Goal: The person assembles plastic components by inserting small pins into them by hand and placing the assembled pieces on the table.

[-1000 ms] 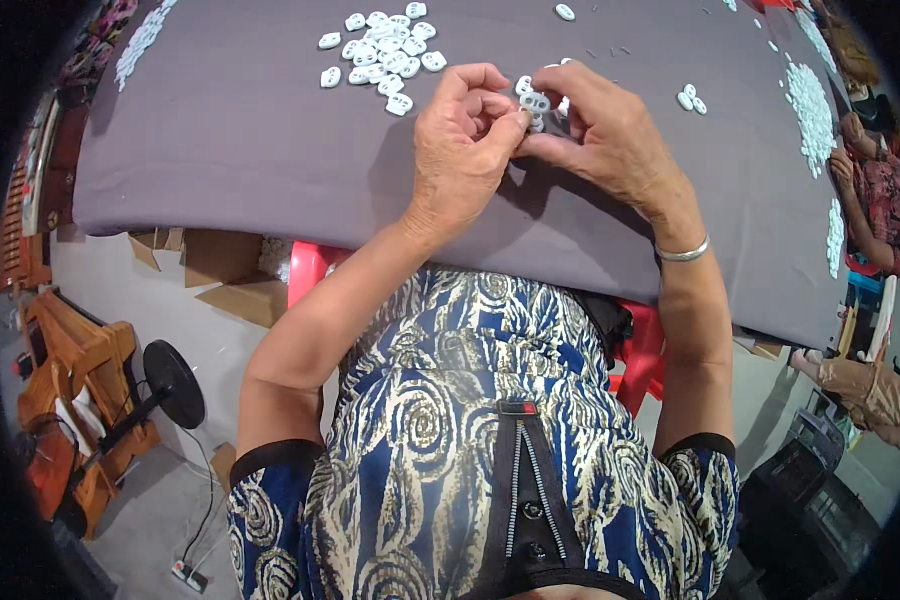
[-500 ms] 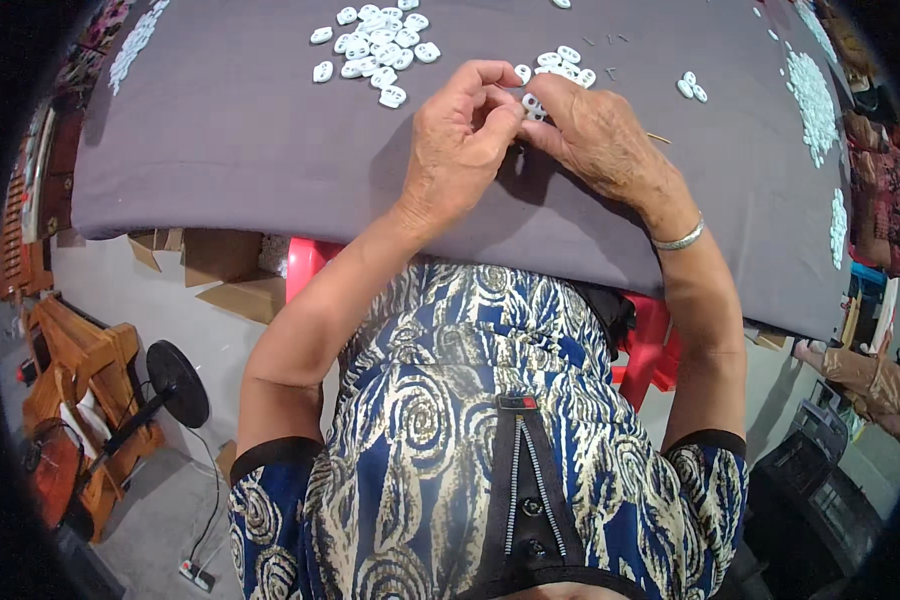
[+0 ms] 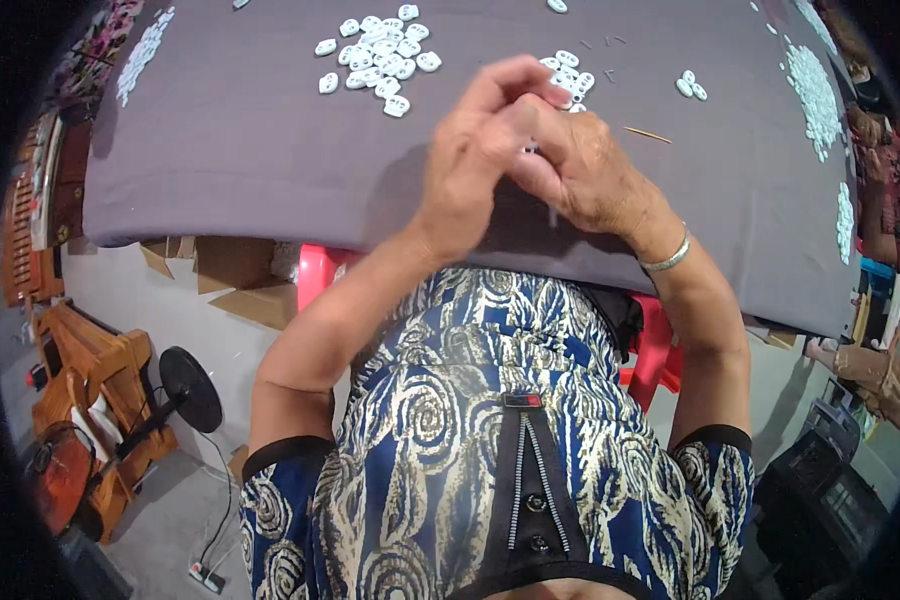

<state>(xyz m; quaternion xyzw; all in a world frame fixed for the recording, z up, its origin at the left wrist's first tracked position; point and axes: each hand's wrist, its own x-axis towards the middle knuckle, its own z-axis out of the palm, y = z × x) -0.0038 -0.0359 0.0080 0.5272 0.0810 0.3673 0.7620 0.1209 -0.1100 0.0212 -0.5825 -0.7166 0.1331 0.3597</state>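
Observation:
My left hand [image 3: 477, 155] and my right hand [image 3: 582, 165] are pressed together over the near part of a table covered in grey cloth [image 3: 260, 150]. Their fingers close around a small white plastic piece [image 3: 527, 148] that is almost fully hidden between them. Just beyond my fingertips lies a small cluster of white pieces [image 3: 570, 72]. A bigger heap of the same white pieces [image 3: 380, 62] lies farther left on the cloth. My right wrist wears a silver bracelet [image 3: 668, 258].
A thin stick [image 3: 648, 134] and two white pieces [image 3: 690, 86] lie right of my hands. More white pieces run along the right edge [image 3: 815, 90] and far left corner [image 3: 140, 55]. Cardboard boxes [image 3: 235, 280], a red stool [image 3: 315, 272], wooden furniture [image 3: 85, 400] and a black fan [image 3: 190, 388] stand below.
Both hands have drawn back toward me from the small cluster of pieces and closed more tightly together; the piece between them is now harder to see.

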